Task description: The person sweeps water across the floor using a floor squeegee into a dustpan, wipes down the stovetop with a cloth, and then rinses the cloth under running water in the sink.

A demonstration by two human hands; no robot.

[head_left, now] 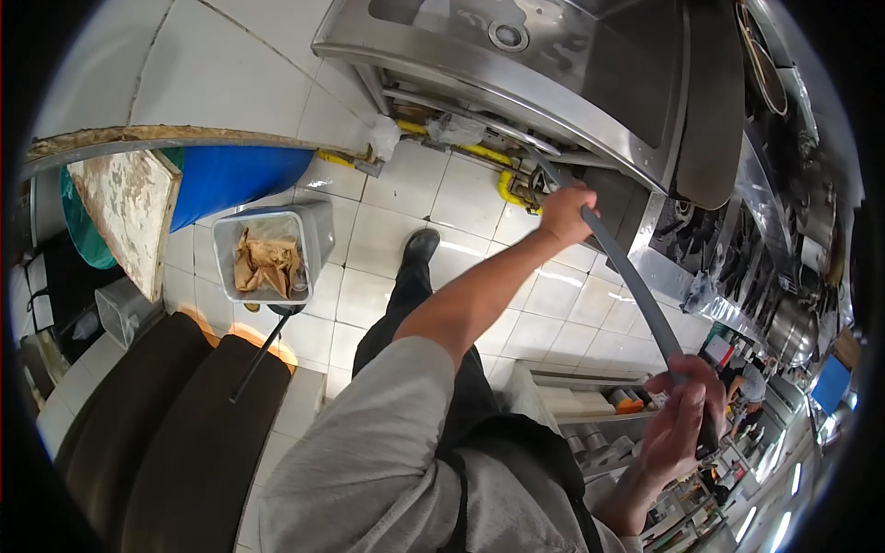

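Observation:
A long grey strap-like strip (631, 275) runs from beneath the steel sink down to the lower right. My left hand (568, 214) is closed around its upper part, close to the sink's front edge. Near the strip's lower end, my right hand (687, 410) has its fingers curled about it, beside a dark end piece (708, 438). Between the two hands the strip bends slightly. Its far end under the sink is hard to make out among the pipes.
Above is a steel sink (590, 115) with yellow pipes (509, 189) below it. A plastic bin (318, 235) holding brown paper stands left on the tiled floor, by a blue barrel (235, 180). Utensils line the right; another person (749, 382) is far off.

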